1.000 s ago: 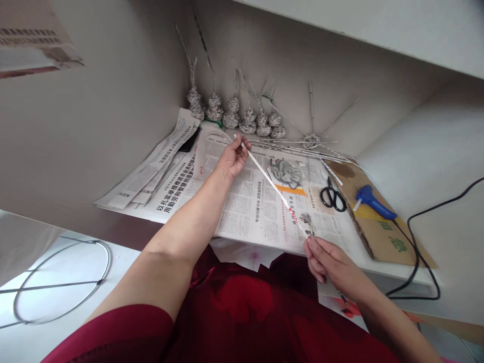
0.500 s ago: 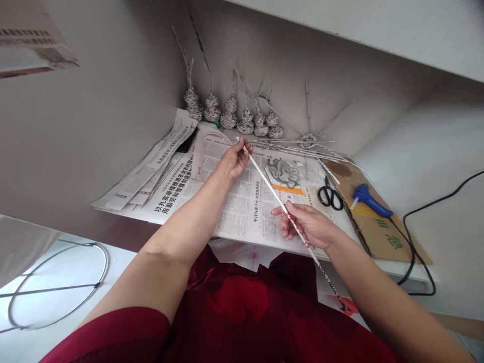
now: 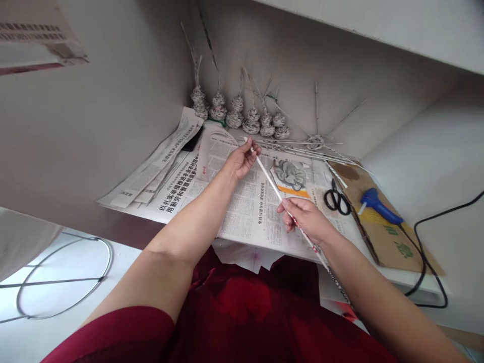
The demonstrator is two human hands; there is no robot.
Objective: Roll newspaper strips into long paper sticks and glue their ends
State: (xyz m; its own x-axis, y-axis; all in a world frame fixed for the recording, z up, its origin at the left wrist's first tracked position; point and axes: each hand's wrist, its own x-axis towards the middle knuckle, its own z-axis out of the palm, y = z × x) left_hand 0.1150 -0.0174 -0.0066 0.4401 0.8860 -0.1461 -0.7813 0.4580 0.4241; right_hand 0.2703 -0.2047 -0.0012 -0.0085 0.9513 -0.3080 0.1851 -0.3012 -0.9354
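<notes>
A long, thin rolled newspaper stick (image 3: 269,177) slants from upper left to lower right above the table. Near its white upper end, the fingers of my left hand (image 3: 244,157) are closed around it. My right hand (image 3: 302,217) pinches it further down, where red and dark print shows; its lower end runs along my right forearm. Under my hands lie newspaper sheets (image 3: 242,214). A grey coiled shape on a picture card (image 3: 289,176) lies beyond the stick. More paper sticks (image 3: 302,151) lie behind, next to a woven ring with spokes (image 3: 315,142).
Several woven gourd shapes (image 3: 234,113) stand along the back wall. Black scissors (image 3: 337,200) and a blue glue gun (image 3: 380,205) lie on the right, the gun on cardboard (image 3: 393,247) with its black cable (image 3: 418,237). Stacked newspaper strips (image 3: 151,171) lie left. A shelf (image 3: 378,30) overhangs.
My right hand's fingers have closed in on the stick, the index finger no longer stretched out. The stick's lower end has swung toward my right forearm. The whole view has shifted slightly.
</notes>
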